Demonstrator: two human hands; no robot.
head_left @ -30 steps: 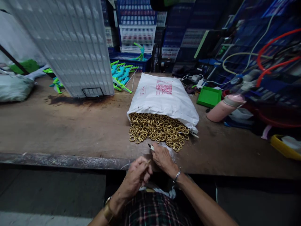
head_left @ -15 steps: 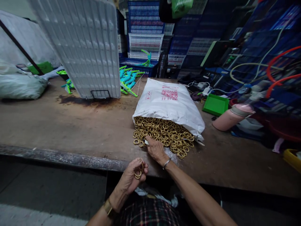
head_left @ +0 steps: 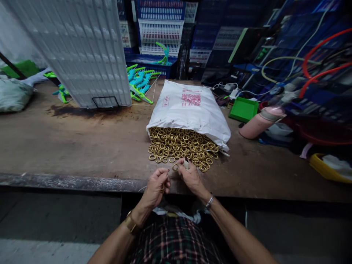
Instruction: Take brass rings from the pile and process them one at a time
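While both hands work close together at the near edge of the desk (head_left: 68, 146), the left hand (head_left: 155, 185) is curled around at least one gold ring (head_left: 162, 188) pinched between its fingers, and the right hand (head_left: 191, 176) grips a small pale tool (head_left: 186, 164) and touches a loose ring at the near fringe of the pile of gold rings (head_left: 181, 146). That pile spills out of the open mouth of a white sack (head_left: 189, 110) lying near the middle of the desk, mouth toward the near edge. Just below the hands sits a crumpled clear bag (head_left: 176, 214) on the lap. In my judgement, the main risk is a ring slipping from the pinch and dropping past the near edge, since the hands hover right over it. Dragging rings toward the edge could also scatter the fringe of the pile.
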